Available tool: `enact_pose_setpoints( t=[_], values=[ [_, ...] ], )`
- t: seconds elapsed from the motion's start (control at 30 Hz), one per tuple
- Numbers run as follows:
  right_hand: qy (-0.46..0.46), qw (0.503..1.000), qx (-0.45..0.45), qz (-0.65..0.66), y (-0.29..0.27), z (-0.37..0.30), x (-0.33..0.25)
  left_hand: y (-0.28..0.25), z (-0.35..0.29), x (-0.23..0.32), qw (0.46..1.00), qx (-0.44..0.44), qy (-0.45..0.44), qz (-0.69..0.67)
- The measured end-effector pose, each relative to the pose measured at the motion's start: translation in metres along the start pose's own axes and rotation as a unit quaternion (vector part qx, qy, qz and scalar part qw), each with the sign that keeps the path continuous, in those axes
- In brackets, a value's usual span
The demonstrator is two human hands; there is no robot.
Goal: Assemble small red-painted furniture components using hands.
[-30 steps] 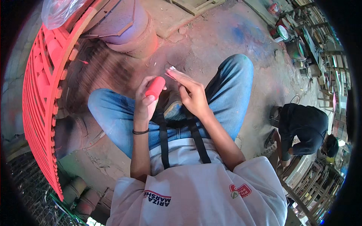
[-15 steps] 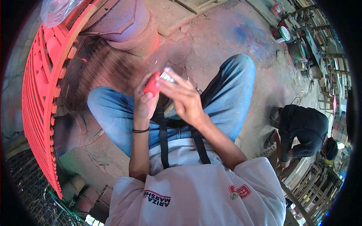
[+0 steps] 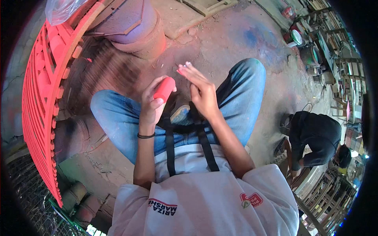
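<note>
A short red cylinder with a rounded end [image 3: 165, 87] sits in my left hand [image 3: 150, 103], whose fingers and thumb wrap round it. My right hand [image 3: 202, 92] is raised just to the right, apart from the cylinder. Its fingers are stretched out together, with red and whitish marks at the fingertips; I cannot tell if something thin lies beneath them. Both hands are above my lap, between my bent knees.
A red slatted wooden panel [image 3: 39, 110] stands at my left, with red cylinders behind its slats. Ahead is a large paint-dusted pot [image 3: 138, 35]. Paint cans [image 3: 294, 38] line the right. A crouching person in dark clothes [image 3: 317, 135] works at the right, beside wooden pieces.
My right hand has lifted off the red cylinder and moved right, its fingers straightening. The cylinder has tilted slightly and shows more of its side. A whitish patch by the fingers no longer shows.
</note>
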State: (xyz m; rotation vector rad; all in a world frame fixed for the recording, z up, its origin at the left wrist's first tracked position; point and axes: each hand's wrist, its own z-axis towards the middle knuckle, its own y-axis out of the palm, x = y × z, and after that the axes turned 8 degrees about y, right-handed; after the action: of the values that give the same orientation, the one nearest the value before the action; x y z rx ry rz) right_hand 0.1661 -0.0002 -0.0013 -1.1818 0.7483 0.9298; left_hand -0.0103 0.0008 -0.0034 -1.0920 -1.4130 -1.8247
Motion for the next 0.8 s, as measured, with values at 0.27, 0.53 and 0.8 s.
enact_pose_setpoints(
  t=[0.27,0.53,0.8],
  values=[
    [-0.046,0.997,-0.023,0.050,0.005,-0.007,-0.013,-0.003,-0.002,-0.007,0.999,-0.010,0.001,-0.049],
    [-0.073,0.995,-0.036,0.050,0.008,-0.012,-0.022,0.004,-0.001,0.000,0.998,0.050,0.024,0.019],
    [-0.059,0.997,-0.027,0.051,0.009,-0.014,-0.015,0.001,-0.001,-0.005,0.998,0.051,0.025,0.011]
  ],
)
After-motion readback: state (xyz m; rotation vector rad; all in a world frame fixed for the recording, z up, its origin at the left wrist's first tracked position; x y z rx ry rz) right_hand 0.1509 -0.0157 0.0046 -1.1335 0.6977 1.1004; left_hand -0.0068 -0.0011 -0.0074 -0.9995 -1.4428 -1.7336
